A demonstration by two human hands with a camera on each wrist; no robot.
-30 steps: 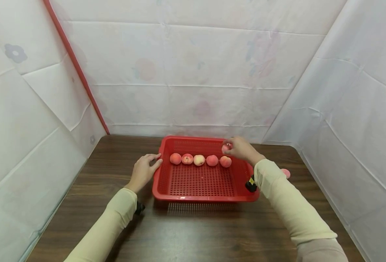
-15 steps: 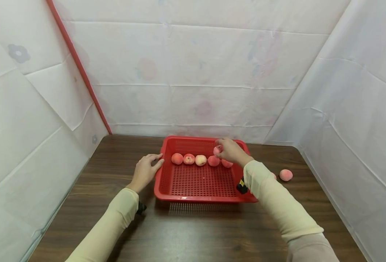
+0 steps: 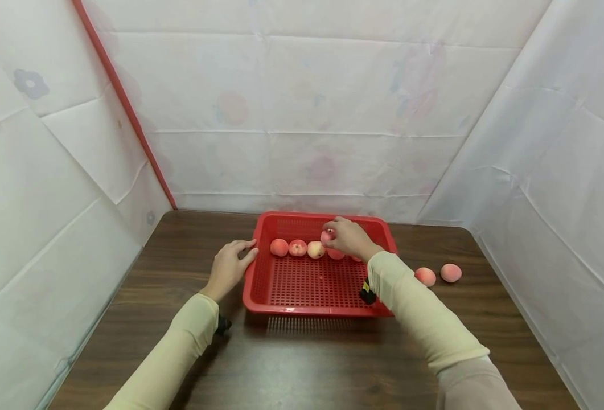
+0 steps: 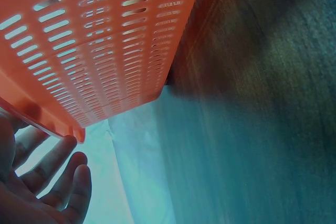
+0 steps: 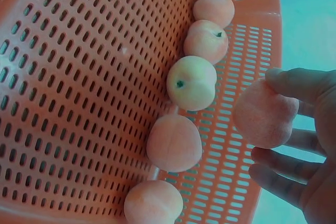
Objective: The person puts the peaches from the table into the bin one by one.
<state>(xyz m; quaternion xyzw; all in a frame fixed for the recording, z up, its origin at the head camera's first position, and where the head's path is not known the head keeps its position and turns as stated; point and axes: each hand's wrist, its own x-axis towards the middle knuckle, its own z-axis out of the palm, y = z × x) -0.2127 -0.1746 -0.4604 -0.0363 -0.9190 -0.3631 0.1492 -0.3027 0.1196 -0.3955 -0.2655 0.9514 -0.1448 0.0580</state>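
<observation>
A peach (image 3: 327, 238) is held in my right hand (image 3: 350, 236) above the back part of a red plastic basket (image 3: 327, 311). The right wrist view shows thumb and fingers around this peach (image 5: 265, 114), clear of the row below. Inside the basket several peaches lie in a line, among them a red one (image 3: 279, 247) at the left end and a pale yellow one (image 3: 315, 249). My right hand partly covers the row's right end. At the basket's left rim, my left hand (image 3: 227, 265) rests its thumb and fingertips, the other fingers loosely extended outside the wall (image 4: 94, 35).
Two more peaches lie on the wooden table (image 3: 302, 364) right of the basket: a nearer one (image 3: 425, 277) beside the right sleeve and another (image 3: 451, 273) farther right. Pale sheeting (image 3: 312, 114) surrounds the back and both sides. A black wrist device (image 3: 367, 293) hangs under the right wrist.
My right hand has carried the peach leftward over the row, from the right end towards the middle. The two table peaches have come into fuller view. My left hand has stayed at the rim.
</observation>
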